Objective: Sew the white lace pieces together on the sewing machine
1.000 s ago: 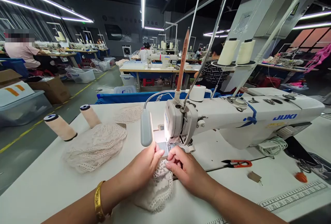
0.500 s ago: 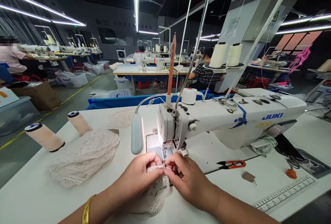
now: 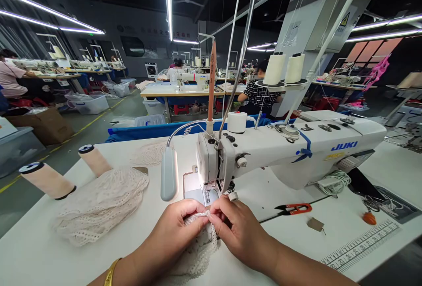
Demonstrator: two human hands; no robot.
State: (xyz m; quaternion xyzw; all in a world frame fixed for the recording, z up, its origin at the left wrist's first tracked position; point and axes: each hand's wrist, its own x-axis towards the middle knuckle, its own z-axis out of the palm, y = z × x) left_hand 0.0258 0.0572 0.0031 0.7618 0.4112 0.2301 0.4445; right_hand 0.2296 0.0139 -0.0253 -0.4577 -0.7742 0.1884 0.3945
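My left hand point(image 3: 183, 226) and my right hand point(image 3: 235, 229) meet just in front of the sewing machine's needle area, thumbs and fingertips pinched together. Between them they grip the edge of a piece of cream eyelet lace point(image 3: 199, 255), which hangs below onto the table. The white sewing machine point(image 3: 280, 149) stands behind, its presser foot point(image 3: 208, 196) lit and a little beyond my fingertips. Part of the lace is hidden under my hands.
At left lie a heap of lace point(image 3: 102, 202) and two thread cones point(image 3: 48, 180). Right of my hands are orange thread snips point(image 3: 295, 209), a brown tag point(image 3: 315, 224) and a printed ruler point(image 3: 362, 244). A grey lamp point(image 3: 169, 174) hangs beside the needle. A co-worker point(image 3: 262, 94) sits ahead.
The camera view has shifted slightly, so the machine and table sit a little further left. Both hands keep their pinch on the lace, with hardly any movement.
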